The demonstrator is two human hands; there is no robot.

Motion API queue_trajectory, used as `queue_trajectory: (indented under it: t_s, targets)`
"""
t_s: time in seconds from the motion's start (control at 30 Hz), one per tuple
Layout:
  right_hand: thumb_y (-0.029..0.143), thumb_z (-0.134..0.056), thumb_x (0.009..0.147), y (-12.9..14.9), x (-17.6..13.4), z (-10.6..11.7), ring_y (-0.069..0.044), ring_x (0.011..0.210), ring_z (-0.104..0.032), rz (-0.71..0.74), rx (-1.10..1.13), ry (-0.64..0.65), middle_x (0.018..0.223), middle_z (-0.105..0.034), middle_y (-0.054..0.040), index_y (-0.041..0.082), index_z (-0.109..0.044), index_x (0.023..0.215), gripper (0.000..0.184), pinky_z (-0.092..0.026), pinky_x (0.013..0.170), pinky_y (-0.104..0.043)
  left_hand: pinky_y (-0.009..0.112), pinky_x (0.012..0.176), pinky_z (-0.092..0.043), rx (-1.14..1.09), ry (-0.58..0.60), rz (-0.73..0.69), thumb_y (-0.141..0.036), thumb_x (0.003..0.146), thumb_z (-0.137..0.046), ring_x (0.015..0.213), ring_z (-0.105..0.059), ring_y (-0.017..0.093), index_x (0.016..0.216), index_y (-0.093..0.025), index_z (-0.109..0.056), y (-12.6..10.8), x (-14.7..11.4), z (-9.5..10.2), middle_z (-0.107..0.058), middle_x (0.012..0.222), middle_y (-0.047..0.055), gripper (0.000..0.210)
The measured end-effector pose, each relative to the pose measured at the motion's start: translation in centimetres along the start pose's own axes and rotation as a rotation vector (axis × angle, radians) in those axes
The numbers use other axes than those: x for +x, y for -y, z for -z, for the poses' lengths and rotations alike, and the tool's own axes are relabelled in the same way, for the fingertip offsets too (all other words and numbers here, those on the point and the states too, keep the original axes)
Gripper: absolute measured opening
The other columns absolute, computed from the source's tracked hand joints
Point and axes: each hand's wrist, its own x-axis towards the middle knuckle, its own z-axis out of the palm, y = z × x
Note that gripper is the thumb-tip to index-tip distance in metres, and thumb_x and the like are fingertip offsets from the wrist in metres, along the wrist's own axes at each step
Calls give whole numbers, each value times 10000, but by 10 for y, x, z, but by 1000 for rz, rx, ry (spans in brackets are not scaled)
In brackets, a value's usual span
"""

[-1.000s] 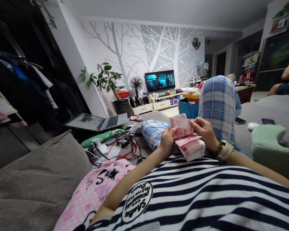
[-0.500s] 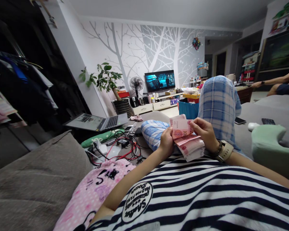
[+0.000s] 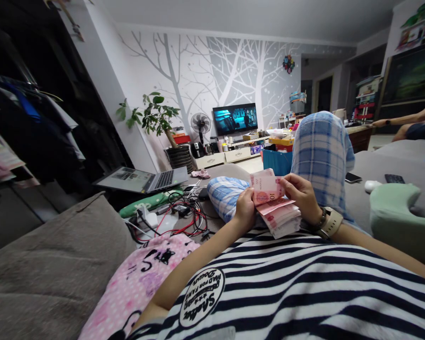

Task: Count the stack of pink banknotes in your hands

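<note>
The right hand (image 3: pixel 301 192) was closed in a pinch on the top pink banknote (image 3: pixel 267 189), thumb and fingertips gripping its right-hand end and lifting it clear of the rest. The left hand (image 3: pixel 245 208) was curled shut around the left end of the stack of banknotes (image 3: pixel 281 218), which rested on the striped shirt (image 3: pixel 304 283) just in front of the raised knee in blue plaid trousers (image 3: pixel 320 151).

The relation that mattered lay between the two hands. The stack's long axis ran roughly left to right across the body, so each hand held one short end, and the lifted note stood tilted up between them, its lower edge near the top of the pile. The right hand, with a watch (image 3: pixel 331 222) on its wrist, was the nearer to the free edge of that note; the left thumb sat close against its left side, though whether it pressed the note or only the stack under it could not be told.

Well apart to the left lay a laptop (image 3: pixel 145 179) and a tangle of cables (image 3: pixel 184 219).
</note>
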Motion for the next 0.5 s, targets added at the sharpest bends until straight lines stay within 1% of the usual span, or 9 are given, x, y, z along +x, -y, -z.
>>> queue_trajectory:
  t_s: [0.2,0.37,0.5]
  targets:
    - [662,-684,832,-1,0,1,-109,512,-358,2,-16,-5,550,-456,36,199,-593,683,495,-298,493,-261,341,774,-518,21,9,-11,-235,765,-576,704,-612,183,694,-212,-637,-6,-5,-3,-676,716,15,96]
    - [666,-688,827,-1,0,0,-109,510,-350,-2,-12,-7,548,-444,38,201,-586,681,498,-294,489,-262,337,769,-515,18,5,-10,-247,770,-586,694,-609,177,669,-203,-625,-4,-3,-2,-665,712,14,116]
    - [658,-690,832,0,-1,0,-107,505,-346,-6,-4,-2,543,-439,39,200,-586,680,493,-284,485,-263,322,766,-515,-18,15,-5,-251,767,-591,671,-593,159,691,-206,-632,0,0,1,-658,708,0,98]
